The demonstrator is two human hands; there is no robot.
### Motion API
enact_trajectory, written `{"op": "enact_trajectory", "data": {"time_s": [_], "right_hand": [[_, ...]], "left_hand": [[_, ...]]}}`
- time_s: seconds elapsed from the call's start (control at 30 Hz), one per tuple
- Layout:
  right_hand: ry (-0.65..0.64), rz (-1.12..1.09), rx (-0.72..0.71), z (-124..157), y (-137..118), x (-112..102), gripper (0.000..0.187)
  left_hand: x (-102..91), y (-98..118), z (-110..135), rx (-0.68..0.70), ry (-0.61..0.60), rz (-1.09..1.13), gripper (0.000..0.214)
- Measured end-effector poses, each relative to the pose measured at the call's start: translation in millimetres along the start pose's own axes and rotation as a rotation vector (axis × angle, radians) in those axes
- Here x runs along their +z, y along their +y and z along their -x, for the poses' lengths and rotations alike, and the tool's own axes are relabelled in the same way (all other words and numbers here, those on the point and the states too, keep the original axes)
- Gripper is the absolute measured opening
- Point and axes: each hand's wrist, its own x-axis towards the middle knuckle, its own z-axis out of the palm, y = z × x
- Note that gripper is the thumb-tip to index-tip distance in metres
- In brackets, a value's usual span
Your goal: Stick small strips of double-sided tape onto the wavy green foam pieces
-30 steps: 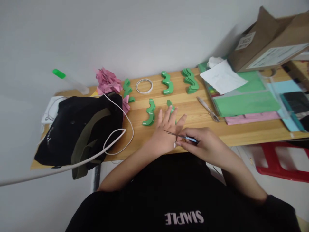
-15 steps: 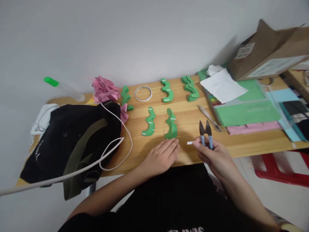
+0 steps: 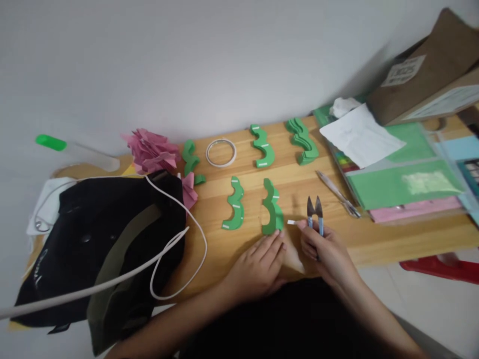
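Observation:
My left hand (image 3: 258, 262) lies flat on the wooden table, fingers stretched out. Its fingertips touch the lower end of a wavy green paper piece (image 3: 276, 214) that carries small white strips. In my right hand (image 3: 327, 249) is a pair of thread snips (image 3: 315, 212), blades pointing away from me and spread apart. Thumb and finger of the same hand also pinch a short white strip (image 3: 291, 222), held just right of that paper piece. A similar green piece (image 3: 236, 207) with white strips lies to the left.
Farther back are another green piece (image 3: 265, 148), a stack of green pieces (image 3: 303, 142) and a tape roll (image 3: 235, 152). A black bag (image 3: 112, 239) with a white cable (image 3: 204, 244) fills the left. A pen-like tool (image 3: 337, 193), green paper packs (image 3: 404, 187) and a cardboard box (image 3: 426, 89) are right.
The camera view has shifted, so the table sits lower and nearer. The white strip in my right hand is closer to the green piece under my left fingertips. Both hands keep their hold.

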Motion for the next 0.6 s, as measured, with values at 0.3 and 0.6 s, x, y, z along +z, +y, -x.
{"op": "enact_trajectory", "data": {"time_s": [0.3, 0.6], "right_hand": [[0.018, 0.082, 0.044, -8, 2, -4, 0.043], [0.098, 0.063, 0.078, -4, -3, 6, 0.048]], "left_hand": [[9.9, -2, 2, 0.017, 0.02, -0.024, 0.056], [7.2, -4, -2, 0.011, 0.059, 0.007, 0.05]]}}
